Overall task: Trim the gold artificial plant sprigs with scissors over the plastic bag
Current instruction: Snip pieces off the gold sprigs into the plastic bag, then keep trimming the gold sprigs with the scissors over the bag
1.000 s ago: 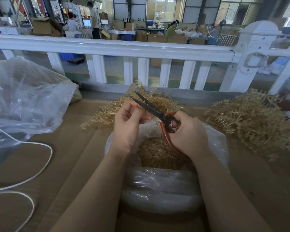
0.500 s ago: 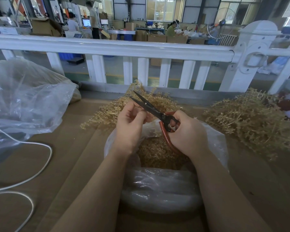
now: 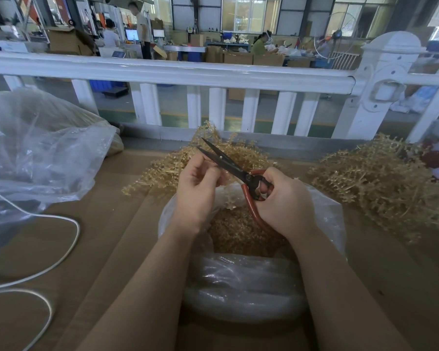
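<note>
Fingers (image 3: 208,171) of my left hand (image 3: 198,191) pinch a sprig (image 3: 230,198) beside parted scissors (image 3: 228,165) my right hand (image 3: 281,201) grips; I risk a nick.

A white railing (image 3: 178,72) with square balusters and a capped post (image 3: 388,79) ran across behind the brown counter (image 3: 107,224). Beyond it lay a factory hall with a grey floor marked by a green strip (image 3: 178,120), stacked cardboard boxes (image 3: 238,58), work tables, a lit monitor (image 3: 131,34) and seated and standing people. Daylight came through tall windows (image 3: 249,13) at the back.
</note>
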`<act>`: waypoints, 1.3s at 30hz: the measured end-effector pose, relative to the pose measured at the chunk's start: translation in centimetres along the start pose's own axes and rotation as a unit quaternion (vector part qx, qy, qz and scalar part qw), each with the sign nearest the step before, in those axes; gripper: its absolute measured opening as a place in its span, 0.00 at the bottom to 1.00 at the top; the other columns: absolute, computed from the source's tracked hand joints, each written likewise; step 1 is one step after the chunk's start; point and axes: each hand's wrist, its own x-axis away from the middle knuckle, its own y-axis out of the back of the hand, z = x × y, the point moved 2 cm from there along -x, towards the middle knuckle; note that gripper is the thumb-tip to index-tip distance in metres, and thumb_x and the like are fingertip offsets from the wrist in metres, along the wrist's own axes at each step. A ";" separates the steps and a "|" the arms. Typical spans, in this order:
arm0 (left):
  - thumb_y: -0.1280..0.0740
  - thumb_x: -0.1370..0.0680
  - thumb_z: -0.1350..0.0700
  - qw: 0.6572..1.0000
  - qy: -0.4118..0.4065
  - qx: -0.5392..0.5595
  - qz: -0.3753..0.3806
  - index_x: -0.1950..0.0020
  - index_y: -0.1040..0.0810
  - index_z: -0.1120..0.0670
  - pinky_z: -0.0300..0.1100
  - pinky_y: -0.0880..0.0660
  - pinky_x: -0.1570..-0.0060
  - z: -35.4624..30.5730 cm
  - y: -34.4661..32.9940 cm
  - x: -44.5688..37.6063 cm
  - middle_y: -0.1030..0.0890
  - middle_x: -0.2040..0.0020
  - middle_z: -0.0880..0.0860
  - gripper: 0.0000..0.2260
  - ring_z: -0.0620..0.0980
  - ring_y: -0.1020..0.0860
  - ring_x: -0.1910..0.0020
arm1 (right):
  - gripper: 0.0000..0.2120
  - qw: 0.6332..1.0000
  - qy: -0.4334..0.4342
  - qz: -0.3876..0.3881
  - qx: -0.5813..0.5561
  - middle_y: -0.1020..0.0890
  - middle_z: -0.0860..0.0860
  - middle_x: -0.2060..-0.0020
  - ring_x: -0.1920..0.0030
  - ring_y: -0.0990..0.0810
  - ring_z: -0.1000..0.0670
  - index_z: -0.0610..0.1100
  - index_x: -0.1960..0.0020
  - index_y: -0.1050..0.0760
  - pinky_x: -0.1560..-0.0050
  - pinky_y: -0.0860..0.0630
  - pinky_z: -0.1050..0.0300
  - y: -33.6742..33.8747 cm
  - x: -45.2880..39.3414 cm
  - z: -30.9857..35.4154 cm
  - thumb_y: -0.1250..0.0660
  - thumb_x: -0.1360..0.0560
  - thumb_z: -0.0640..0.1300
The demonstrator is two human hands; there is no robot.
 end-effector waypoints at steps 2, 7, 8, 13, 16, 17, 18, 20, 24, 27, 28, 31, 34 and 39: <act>0.40 0.21 0.68 1.000 -0.001 0.001 -0.001 0.50 0.22 0.58 0.38 0.27 0.60 0.0 -0.1 0.0 0.26 0.63 0.57 0.09 0.49 0.28 0.63 | 0.17 1.000 0.001 -0.003 -0.004 0.29 0.59 0.73 0.74 0.30 0.58 0.49 0.62 0.31 0.73 0.30 0.61 0.0 0.0 0.1 0.36 0.28 0.62; 0.42 0.20 0.69 1.000 0.006 0.016 -0.007 0.51 0.23 0.58 0.40 0.29 0.59 0.1 -0.1 -0.1 0.27 0.63 0.55 0.10 0.52 0.30 0.62 | 0.15 1.000 0.003 -0.011 -0.005 0.29 0.59 0.74 0.75 0.31 0.59 0.51 0.63 0.33 0.73 0.32 0.63 0.0 0.0 0.1 0.33 0.28 0.60; 0.42 0.20 0.69 1.000 0.012 0.022 -0.010 0.51 0.23 0.58 0.42 0.30 0.58 0.1 -0.1 -0.1 0.28 0.62 0.56 0.10 0.53 0.31 0.62 | 0.15 1.000 0.002 -0.012 -0.004 0.30 0.59 0.74 0.75 0.31 0.59 0.51 0.62 0.33 0.73 0.33 0.63 0.0 0.0 0.1 0.33 0.28 0.60; 0.44 0.21 0.66 0.984 0.095 0.145 -0.051 0.57 0.27 0.54 0.37 0.29 0.67 0.0 0.5 -0.5 0.26 0.66 0.50 0.11 0.45 0.29 0.69 | 0.16 0.999 -0.009 -0.030 -0.020 0.27 0.59 0.72 0.72 0.27 0.57 0.49 0.62 0.31 0.72 0.27 0.59 0.0 0.1 0.3 0.34 0.27 0.60; 0.46 0.22 0.63 0.952 0.143 0.263 -0.060 0.60 0.28 0.53 0.37 0.26 0.66 0.2 1.4 -0.7 0.29 0.68 0.49 0.11 0.46 0.29 0.70 | 0.15 0.997 -0.019 -0.061 -0.030 0.25 0.56 0.72 0.73 0.25 0.53 0.47 0.62 0.30 0.72 0.26 0.58 0.3 0.2 0.4 0.32 0.28 0.57; 0.46 0.22 0.62 0.935 0.158 0.312 -0.066 0.60 0.29 0.52 0.38 0.27 0.65 0.2 1.7 -0.8 0.30 0.68 0.49 0.11 0.46 0.30 0.70 | 0.14 0.997 -0.032 -0.062 -0.028 0.24 0.55 0.72 0.72 0.25 0.52 0.47 0.62 0.29 0.72 0.25 0.56 0.4 0.2 0.3 0.32 0.28 0.56; 0.47 0.21 0.61 0.915 0.173 0.358 -0.069 0.61 0.30 0.52 0.39 0.28 0.65 0.3 1.9 -0.8 0.30 0.68 0.48 0.11 0.46 0.31 0.69 | 0.14 0.997 -0.045 -0.061 -0.026 0.24 0.55 0.72 0.72 0.24 0.51 0.47 0.62 0.30 0.71 0.24 0.55 0.4 0.2 0.2 0.31 0.28 0.56; 0.45 0.24 0.60 0.883 0.188 0.426 -0.059 0.62 0.31 0.52 0.39 0.31 0.64 0.2 2.1 -0.9 0.31 0.69 0.48 0.09 0.46 0.34 0.69 | 0.14 0.996 -0.060 -0.059 -0.016 0.25 0.55 0.72 0.73 0.25 0.51 0.47 0.62 0.30 0.71 0.25 0.55 0.4 0.1 0.1 0.32 0.28 0.56; 0.41 0.30 0.60 0.851 0.190 0.487 -0.051 0.66 0.30 0.52 0.40 0.27 0.64 0.0 2.4 -0.9 0.30 0.72 0.47 0.05 0.46 0.32 0.72 | 0.15 0.997 -0.068 -0.042 0.018 0.26 0.55 0.74 0.73 0.25 0.49 0.46 0.62 0.29 0.71 0.27 0.56 0.0 0.1 -0.1 0.28 0.26 0.53; 0.40 0.31 0.60 0.827 0.188 0.530 -0.022 0.65 0.30 0.53 0.40 0.24 0.65 -0.1 2.4 -0.8 0.29 0.72 0.47 0.04 0.47 0.30 0.73 | 0.14 0.995 -0.084 -0.022 0.045 0.26 0.54 0.73 0.73 0.25 0.48 0.46 0.61 0.28 0.71 0.27 0.56 -0.2 0.0 -0.4 0.28 0.25 0.52; 0.40 0.30 0.60 0.821 0.187 0.539 -0.013 0.64 0.30 0.53 0.40 0.24 0.64 -0.2 2.4 -0.8 0.29 0.73 0.47 0.04 0.47 0.29 0.73 | 0.14 0.995 -0.089 -0.016 0.050 0.25 0.54 0.73 0.73 0.25 0.49 0.46 0.61 0.28 0.71 0.27 0.56 -0.3 0.0 -0.5 0.28 0.25 0.52; 0.39 0.31 0.60 0.821 0.185 0.540 -0.020 0.63 0.27 0.53 0.41 0.23 0.62 -0.3 2.5 -0.9 0.28 0.73 0.47 0.04 0.46 0.29 0.74 | 0.14 0.993 -0.101 -0.011 0.058 0.26 0.55 0.74 0.73 0.27 0.52 0.46 0.61 0.28 0.71 0.29 0.58 -0.3 0.0 -0.7 0.28 0.26 0.52; 0.40 0.31 0.60 0.811 0.181 0.557 -0.024 0.63 0.25 0.54 0.40 0.24 0.61 -0.6 2.6 -1.1 0.29 0.73 0.47 0.05 0.45 0.30 0.74 | 0.14 0.992 -0.109 -0.010 0.060 0.27 0.56 0.74 0.73 0.27 0.52 0.46 0.62 0.28 0.71 0.30 0.58 -0.3 -0.1 -0.6 0.28 0.26 0.52; 0.39 0.31 0.60 0.819 0.165 0.544 -0.071 0.62 0.22 0.55 0.38 0.25 0.61 -1.4 3.8 -1.7 0.28 0.71 0.47 0.06 0.44 0.31 0.68 | 0.14 0.991 -0.114 -0.010 0.065 0.27 0.56 0.74 0.73 0.28 0.54 0.47 0.62 0.28 0.72 0.33 0.61 -0.4 0.0 -0.8 0.28 0.26 0.53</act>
